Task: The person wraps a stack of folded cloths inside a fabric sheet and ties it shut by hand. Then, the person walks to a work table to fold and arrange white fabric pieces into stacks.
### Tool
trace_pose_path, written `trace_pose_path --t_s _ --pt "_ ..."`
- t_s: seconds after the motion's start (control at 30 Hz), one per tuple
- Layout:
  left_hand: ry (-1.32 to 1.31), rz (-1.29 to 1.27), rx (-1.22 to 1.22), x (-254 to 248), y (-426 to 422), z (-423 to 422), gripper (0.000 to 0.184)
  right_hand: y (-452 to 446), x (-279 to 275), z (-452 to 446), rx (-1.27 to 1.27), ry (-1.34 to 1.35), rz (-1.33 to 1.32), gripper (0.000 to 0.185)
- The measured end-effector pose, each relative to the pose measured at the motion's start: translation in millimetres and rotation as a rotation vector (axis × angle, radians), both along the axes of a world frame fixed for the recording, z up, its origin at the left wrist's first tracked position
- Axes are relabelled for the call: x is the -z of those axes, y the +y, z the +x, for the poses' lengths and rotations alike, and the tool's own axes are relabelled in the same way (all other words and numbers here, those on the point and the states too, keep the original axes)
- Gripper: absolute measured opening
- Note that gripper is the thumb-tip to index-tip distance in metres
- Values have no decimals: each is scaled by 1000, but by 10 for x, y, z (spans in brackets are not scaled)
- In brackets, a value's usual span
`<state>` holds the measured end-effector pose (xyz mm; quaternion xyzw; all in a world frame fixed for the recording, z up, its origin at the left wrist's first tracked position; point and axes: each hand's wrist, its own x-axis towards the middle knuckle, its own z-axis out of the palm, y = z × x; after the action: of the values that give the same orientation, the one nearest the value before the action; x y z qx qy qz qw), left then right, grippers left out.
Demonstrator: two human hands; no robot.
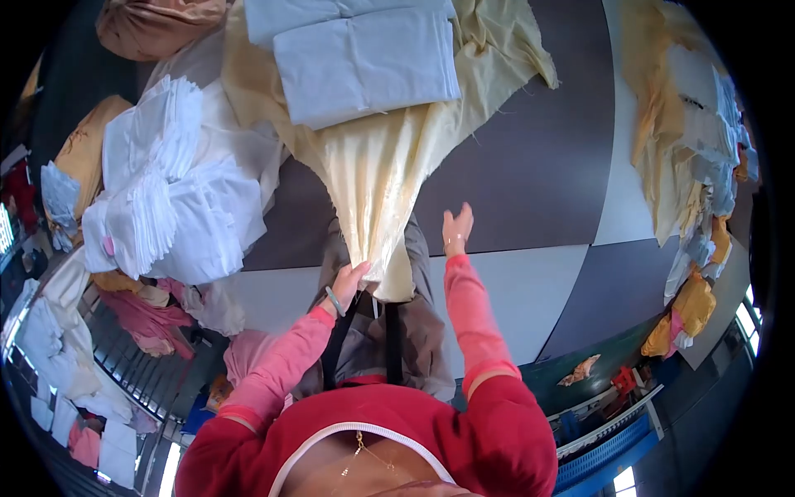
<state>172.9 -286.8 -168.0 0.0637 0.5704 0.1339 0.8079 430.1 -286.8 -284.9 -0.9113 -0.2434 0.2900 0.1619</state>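
A pale yellow cloth [377,166] lies spread at the top centre, its near end gathered into a narrow bunch. My left hand [349,282] is closed on that bunched end, a light bangle at its wrist. To the right of the cloth, my right hand [457,227] is held apart from it with its fingers partly spread and nothing visible in them. On the yellow cloth rests a stack of folded white cloths [368,66], with another folded white stack [331,12] just behind.
Piles of white cloth [174,190] sit at the left, near an orange bundle [87,141] and a brown bundle [161,25]. More yellow and white cloths [662,124] lie along the right. A blue plastic crate [609,455] is at the lower right.
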Motion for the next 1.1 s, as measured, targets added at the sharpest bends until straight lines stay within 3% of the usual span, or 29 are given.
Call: trace_pose_path --t_s 0.07,0.2,0.3,0.4,0.47,0.5,0.6,0.67,0.7,0.73,0.8,0.87,0.93,1.0,1.03,1.07,1.1 --pt "24 3 93 16 5 -9 32 553 20 -10 -274 -36 99 46" --pt "75 -21 177 -99 69 92 32 1229 265 -410 -585 217 58 38" --pt "118 -56 213 -66 1 62 31 1488 598 -546 -952 105 2 38" --pt "124 -53 245 54 -145 8 30 1850 1088 -276 -938 99 -357 40" --pt "84 -13 330 133 -221 -56 31 1870 1346 -37 -950 -57 -249 44" --pt "64 -13 349 121 -205 -38 33 1696 1633 21 -931 -272 58 34" --pt "81 82 387 347 -505 -95 35 1568 1660 207 -1024 479 -513 17" --pt "141 175 567 416 -549 -158 35 1390 1530 302 -998 1000 -898 19" --pt "160 175 630 412 -531 -145 35 1271 1348 475 -880 1021 -1140 18" --pt "176 187 689 426 -501 -108 35 1185 1096 752 -959 959 -1221 16" --pt "172 189 726 436 -514 -97 35 759 713 1334 -1223 449 -1136 20" --pt "136 183 825 539 -527 -143 35 559 440 1615 -1304 75 -1302 24" --pt "145 230 873 477 -392 -72 34 548 420 1688 -1286 -29 -1248 27" --pt "161 273 885 430 -369 -56 34 785 252 1479 -1123 75 -989 29" --pt "172 297 870 422 -384 -53 34 757 501 1404 -975 210 -650 29" --pt "183 322 854 430 -390 -54 34 690 952 1334 -994 276 -234 28" --pt "185 323 872 441 -392 -63 34 1005 960 1052 -918 331 -122 26"
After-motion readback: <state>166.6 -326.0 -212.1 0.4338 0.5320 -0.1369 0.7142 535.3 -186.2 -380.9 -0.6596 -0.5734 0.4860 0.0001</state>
